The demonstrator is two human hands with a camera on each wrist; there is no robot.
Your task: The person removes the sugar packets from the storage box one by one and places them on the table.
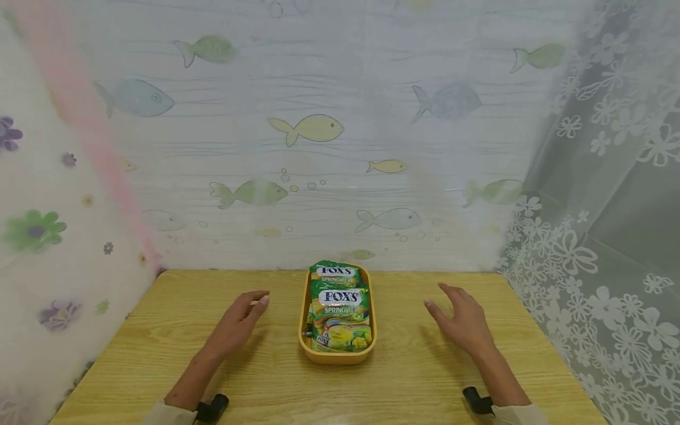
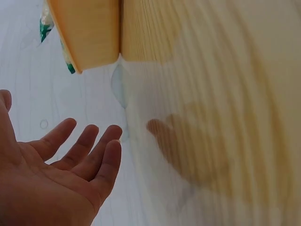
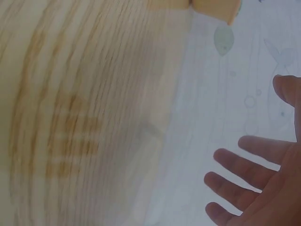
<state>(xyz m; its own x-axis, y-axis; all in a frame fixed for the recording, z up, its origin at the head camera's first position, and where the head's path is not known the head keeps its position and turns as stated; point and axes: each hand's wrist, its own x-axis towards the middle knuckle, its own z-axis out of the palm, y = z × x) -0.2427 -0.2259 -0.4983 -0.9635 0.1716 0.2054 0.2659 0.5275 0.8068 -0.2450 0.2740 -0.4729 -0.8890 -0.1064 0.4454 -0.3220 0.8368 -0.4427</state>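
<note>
In the head view, a yellow-orange tray [image 1: 337, 358] stands in the middle of the wooden table. Two green Fox's Spring Tea candy bags lie in it: the front bag [image 1: 340, 316] overlaps the back bag [image 1: 334, 273]. To the left of the tray my left hand [image 1: 236, 321] hovers over the table, fingers relaxed and holding nothing. My right hand [image 1: 462, 319] is on the other side, apart from the tray, its fingers spread and bare. Both wrist views show loose fingers, with the tray's side [image 2: 89, 33] beyond the left hand.
The wooden table [image 1: 404, 383] ends at a white curtain [image 1: 329, 165] printed with fish. Floral sheets hang at the left [image 1: 58, 265] and right [image 1: 600, 295]. A black wrist mount [image 1: 212, 407] sits at the left wrist, another black mount [image 1: 477, 401] at the right.
</note>
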